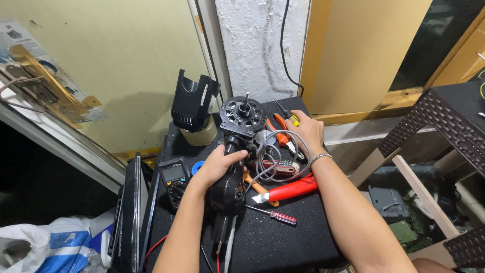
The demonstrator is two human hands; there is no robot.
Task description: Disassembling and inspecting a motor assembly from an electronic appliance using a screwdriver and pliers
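Head view: left hand [218, 164] grips fan motor [235, 151] (upright); right hand [305, 130] on pliers [281, 135].

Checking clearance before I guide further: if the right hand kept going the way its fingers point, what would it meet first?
The right hand points up-left across the black table. It already seems to touch the yellow-handled screwdriver; beyond that, probably the round black fan motor with its metal shaft, though depth is unclear.

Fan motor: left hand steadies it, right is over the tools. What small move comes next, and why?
Probably close the right hand on the yellow-tipped screwdriver beneath its fingers and lift it clear. The left hand already grips the motor, so the tool is the missing piece.
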